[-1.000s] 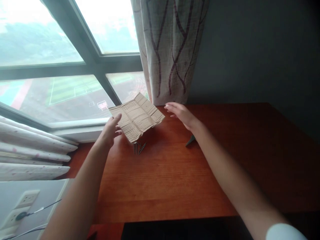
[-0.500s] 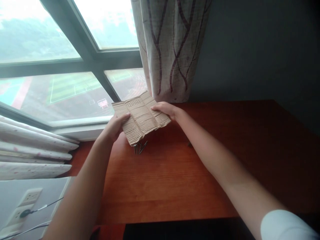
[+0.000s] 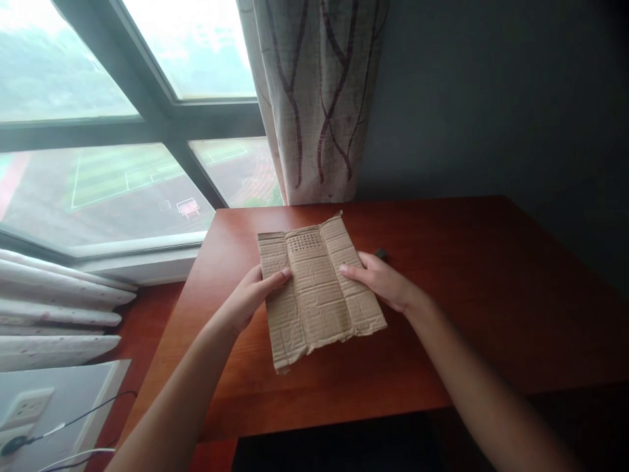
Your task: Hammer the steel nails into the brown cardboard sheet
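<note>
A creased, torn piece of brown cardboard (image 3: 317, 295) with a patch of small holes near its top is held between both my hands above a reddish wooden table (image 3: 491, 295). My left hand (image 3: 253, 298) grips its left edge, thumb on top. My right hand (image 3: 381, 282) grips its right edge the same way. A small dark object (image 3: 381, 253) peeks out just beyond my right hand on the table; I cannot make out what it is. The cardboard hides the tabletop beneath it.
A patterned curtain (image 3: 314, 98) hangs at the table's back edge beside a large window (image 3: 122, 131). Folded pale fabric (image 3: 59, 314) lies at the left. A wall socket with a cable (image 3: 24, 419) sits at the lower left. A dark wall rises behind the table.
My right hand reached across and took the cardboard's right edge. Both hands then brought the sheet toward me and flatter. The thin dark nails seen under it earlier are hidden.
</note>
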Motion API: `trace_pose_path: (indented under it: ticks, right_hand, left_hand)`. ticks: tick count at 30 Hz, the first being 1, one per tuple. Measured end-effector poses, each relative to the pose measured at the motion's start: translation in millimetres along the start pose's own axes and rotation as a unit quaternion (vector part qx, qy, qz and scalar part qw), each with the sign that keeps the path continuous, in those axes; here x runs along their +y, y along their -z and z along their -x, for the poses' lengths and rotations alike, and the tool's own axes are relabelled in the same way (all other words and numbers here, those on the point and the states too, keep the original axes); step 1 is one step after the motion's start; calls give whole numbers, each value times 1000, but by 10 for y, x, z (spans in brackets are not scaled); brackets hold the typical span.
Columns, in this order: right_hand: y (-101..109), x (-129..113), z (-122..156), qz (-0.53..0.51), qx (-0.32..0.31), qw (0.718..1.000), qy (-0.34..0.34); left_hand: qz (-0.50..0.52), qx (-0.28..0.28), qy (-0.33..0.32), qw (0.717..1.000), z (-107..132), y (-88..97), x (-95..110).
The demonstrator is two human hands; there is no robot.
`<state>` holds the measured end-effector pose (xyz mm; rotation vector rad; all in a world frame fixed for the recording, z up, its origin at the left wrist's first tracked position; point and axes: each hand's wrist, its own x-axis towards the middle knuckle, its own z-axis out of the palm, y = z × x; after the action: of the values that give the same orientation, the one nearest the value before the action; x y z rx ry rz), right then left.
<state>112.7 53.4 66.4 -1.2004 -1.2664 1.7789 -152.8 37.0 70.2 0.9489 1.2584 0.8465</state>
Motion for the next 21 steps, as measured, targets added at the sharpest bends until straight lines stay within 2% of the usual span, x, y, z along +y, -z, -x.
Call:
trace_pose_path:
  ticks: [5, 10, 21]
  right_hand:
    - [-1, 158, 151, 24, 34, 999, -5]
    - [-27, 126, 171, -8, 33, 999, -17]
    - [-13, 128, 183, 2, 33, 999, -10]
  left_hand:
    - [8, -21, 8, 1000, 84, -65, -114]
    - [19, -19, 16, 1000, 42, -67, -152]
    - [17, -23, 25, 999, 41, -62, -143]
